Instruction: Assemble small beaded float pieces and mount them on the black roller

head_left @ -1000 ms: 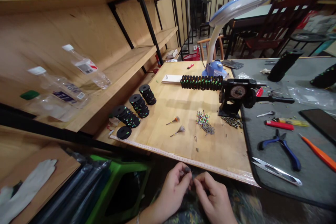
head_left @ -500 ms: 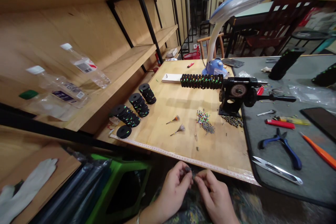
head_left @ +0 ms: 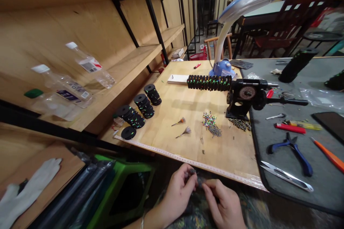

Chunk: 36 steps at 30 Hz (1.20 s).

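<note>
My left hand (head_left: 179,189) is closed in a pinch on a small dark piece (head_left: 192,171), too small to name. Just right of it my right hand (head_left: 223,202) has thumb and forefinger pressed together; what lies between them is not clear. Both hands are in front of the table's near edge, above patterned dark cloth. Closest to them on the tabletop are a small metal cylinder (head_left: 203,151) and a bent wire piece (head_left: 201,140). Behind lie a pile of coloured beads (head_left: 209,118), grey metal bits (head_left: 214,130) and two feathery tufts (head_left: 183,132).
A black hand-crank winder (head_left: 238,96) carries a row of black discs (head_left: 209,82) under a blue-white lamp (head_left: 222,67). Black foam spools (head_left: 130,117) stand left. On the grey mat (head_left: 285,200) lie blue pliers (head_left: 295,152), tweezers (head_left: 288,177) and an orange tool (head_left: 329,154).
The view has shifted slightly, so the table things sit a little further right. My right hand has drawn slightly away from the left; both remain pinched.
</note>
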{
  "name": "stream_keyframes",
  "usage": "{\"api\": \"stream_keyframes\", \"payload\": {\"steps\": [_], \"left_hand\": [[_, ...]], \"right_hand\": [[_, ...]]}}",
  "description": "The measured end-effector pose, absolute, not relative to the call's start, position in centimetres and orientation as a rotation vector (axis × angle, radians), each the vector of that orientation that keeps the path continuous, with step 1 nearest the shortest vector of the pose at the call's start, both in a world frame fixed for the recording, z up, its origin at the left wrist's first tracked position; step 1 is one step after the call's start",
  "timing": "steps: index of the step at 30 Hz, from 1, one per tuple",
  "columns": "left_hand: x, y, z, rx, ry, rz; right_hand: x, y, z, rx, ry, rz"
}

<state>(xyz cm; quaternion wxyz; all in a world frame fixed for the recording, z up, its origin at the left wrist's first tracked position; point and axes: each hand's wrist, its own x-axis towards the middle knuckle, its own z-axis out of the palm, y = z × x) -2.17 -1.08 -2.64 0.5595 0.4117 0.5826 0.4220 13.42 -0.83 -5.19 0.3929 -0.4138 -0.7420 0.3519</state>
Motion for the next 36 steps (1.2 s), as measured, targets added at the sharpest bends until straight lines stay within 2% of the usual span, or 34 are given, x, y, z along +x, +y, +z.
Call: {"api": "stream_keyframes", "payload": {"steps": [9, 28, 32, 36], "left_hand": [[-2.1, -0.9, -2.2, 0.972, 1.404, 0.997], [-2.0, -1.3, -2.4, 0.988, 1.36, 0.976], [-2.2, -1.5, -2.3, 1.1, 1.382, 0.947], [-2.2, -1.5, -1.9, 1.143, 1.384, 0.927]], "right_hand": [[13.0, -0.5, -5.0, -1.031, -1.937, 0.83], [12.9, -0.4, -5.3, -1.106, -1.863, 0.938], [12.9, -0.3, -5.8, -1.173, -1.776, 1.015], [12.8, -0.2, -5.9, -1.208, -1.643, 1.236]]}}
